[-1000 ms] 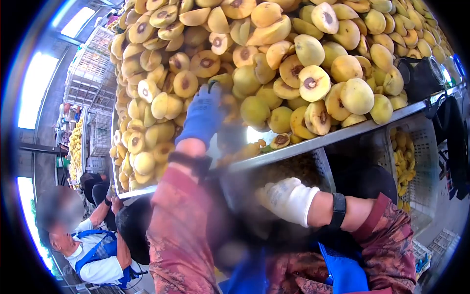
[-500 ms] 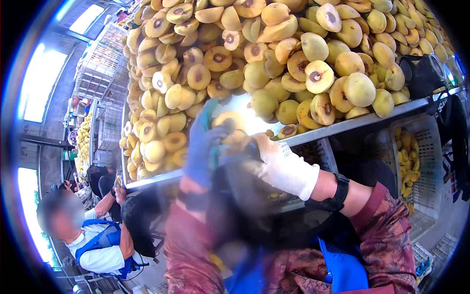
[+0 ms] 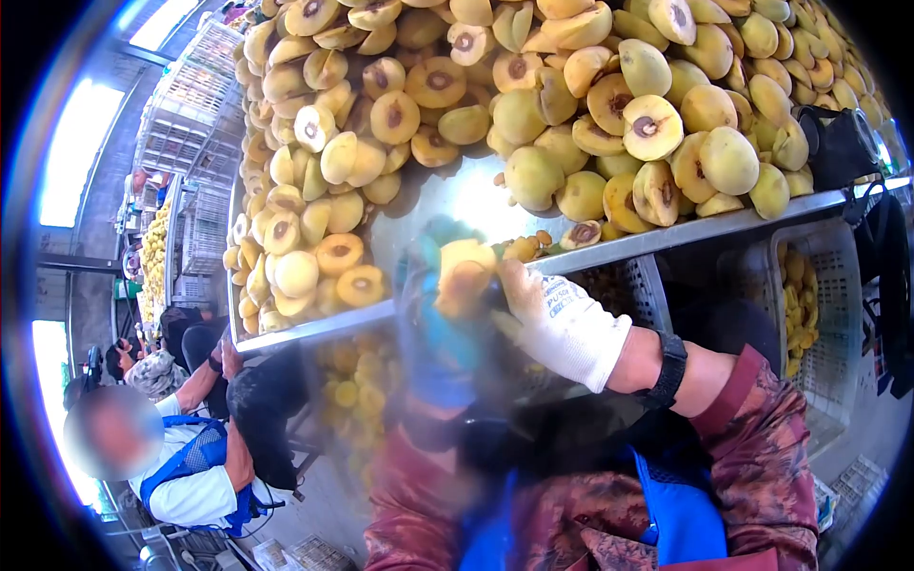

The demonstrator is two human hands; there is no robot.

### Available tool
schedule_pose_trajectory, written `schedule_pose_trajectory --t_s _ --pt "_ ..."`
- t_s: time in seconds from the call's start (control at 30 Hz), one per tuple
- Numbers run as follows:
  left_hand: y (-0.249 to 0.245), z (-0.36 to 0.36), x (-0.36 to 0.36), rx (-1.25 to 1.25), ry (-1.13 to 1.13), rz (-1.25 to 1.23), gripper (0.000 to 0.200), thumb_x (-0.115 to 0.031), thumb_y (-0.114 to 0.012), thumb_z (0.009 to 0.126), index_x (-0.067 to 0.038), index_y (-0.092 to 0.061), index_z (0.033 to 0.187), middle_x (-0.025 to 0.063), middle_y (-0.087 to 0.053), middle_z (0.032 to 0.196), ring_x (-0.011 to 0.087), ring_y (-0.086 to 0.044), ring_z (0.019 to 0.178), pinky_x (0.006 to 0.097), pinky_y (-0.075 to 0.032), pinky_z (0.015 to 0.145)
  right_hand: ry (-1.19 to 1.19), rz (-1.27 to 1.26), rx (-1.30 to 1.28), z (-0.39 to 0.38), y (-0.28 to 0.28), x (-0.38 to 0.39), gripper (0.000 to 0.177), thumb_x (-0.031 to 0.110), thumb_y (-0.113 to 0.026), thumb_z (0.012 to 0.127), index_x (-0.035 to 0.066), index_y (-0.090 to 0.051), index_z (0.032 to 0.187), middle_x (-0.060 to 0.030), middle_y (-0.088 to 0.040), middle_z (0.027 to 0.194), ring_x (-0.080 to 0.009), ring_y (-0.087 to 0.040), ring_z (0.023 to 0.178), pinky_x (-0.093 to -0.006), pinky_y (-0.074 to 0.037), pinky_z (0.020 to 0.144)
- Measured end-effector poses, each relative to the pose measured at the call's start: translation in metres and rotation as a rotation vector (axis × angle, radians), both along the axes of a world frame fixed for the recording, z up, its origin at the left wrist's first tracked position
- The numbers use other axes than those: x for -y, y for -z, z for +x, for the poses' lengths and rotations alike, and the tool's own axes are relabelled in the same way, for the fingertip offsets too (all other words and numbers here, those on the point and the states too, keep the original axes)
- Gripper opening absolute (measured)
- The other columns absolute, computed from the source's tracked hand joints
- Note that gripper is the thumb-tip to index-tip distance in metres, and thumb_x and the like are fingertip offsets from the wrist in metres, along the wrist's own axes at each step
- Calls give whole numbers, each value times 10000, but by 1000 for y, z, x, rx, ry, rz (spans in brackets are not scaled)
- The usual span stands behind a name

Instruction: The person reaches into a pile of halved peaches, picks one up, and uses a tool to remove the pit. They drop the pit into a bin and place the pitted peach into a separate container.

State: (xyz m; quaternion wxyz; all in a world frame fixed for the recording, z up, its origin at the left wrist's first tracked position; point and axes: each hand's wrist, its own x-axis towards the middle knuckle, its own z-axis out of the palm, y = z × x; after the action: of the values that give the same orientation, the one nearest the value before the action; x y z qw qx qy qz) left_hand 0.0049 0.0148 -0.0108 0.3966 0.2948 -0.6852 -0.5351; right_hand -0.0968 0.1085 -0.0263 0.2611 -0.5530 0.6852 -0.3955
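My left hand (image 3: 433, 328), in a blue-green glove and blurred by motion, is closed around a yellow peach half (image 3: 466, 266) at the table's front edge. The peach's cut face and hollow are smeared. Close against its right side is my right hand (image 3: 571, 328), in a white knit glove with the fingers curled. Whatever those fingers grip, if anything, is hidden. Behind both hands, a heap of halved peaches (image 3: 651, 127), many with brown pit centres, covers the metal table (image 3: 409, 228). Small brown and yellow bits (image 3: 524, 247) lie by the rim near my right fingertips.
A plastic crate (image 3: 833, 285) with yellow peach pieces stands below the table at right. More yellow pieces (image 3: 357, 385) show below the front edge at left. A black object (image 3: 833, 143) sits on the right rim. A seated person (image 3: 195, 466) is at left, beyond them stacked crates (image 3: 190, 114).
My left hand has drawn the peach half from above the table down toward the front edge, beside my right hand. The whole view has shifted slightly.
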Motion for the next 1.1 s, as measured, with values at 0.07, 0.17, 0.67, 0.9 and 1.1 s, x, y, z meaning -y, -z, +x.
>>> schedule_pose_trajectory --t_s 0.07,0.17,0.67,0.9,1.1 --pt "-3 -2 -2 -23 -15 11 331 -222 -581 922 41 -590 1122 133 -632 1041 206 -597 943 312 -477 820 1 -4 -22 2 2 0 232 166 -562 881 -35 -488 970 -244 -620 769 -405 -632 765 -459 -486 649" --pt "6 3 5 102 -14 -260 328 -234 -563 934 40 -597 1110 136 -645 1023 230 -605 932 321 -483 814 7 -18 -5 4 7 0 216 163 -552 884 -25 -483 965 -242 -623 767 -410 -627 760 -472 -485 655" --pt "-8 4 2 -126 184 475 349 -221 -601 922 79 -596 1099 177 -668 990 229 -661 866 318 -540 794 -220 391 599 -6 -17 -9 293 179 -598 861 -29 -497 1040 -194 -607 688 -341 -612 628 -415 -489 592" --pt "-11 3 -4 -235 329 445 386 -263 -599 926 84 -588 1095 172 -660 1013 234 -651 879 329 -535 796 -554 584 1701 -11 -8 -16 158 166 -587 879 36 -525 816 1 -488 553 -112 -488 447 -247 -386 420" --pt "-12 15 0 -56 93 79 435 -297 -566 928 66 -559 1169 153 -640 1066 225 -623 938 332 -505 844 -416 128 436 7 -7 -15 249 149 -636 829 58 -512 1025 -105 -612 666 -252 -608 565 -382 -466 509"
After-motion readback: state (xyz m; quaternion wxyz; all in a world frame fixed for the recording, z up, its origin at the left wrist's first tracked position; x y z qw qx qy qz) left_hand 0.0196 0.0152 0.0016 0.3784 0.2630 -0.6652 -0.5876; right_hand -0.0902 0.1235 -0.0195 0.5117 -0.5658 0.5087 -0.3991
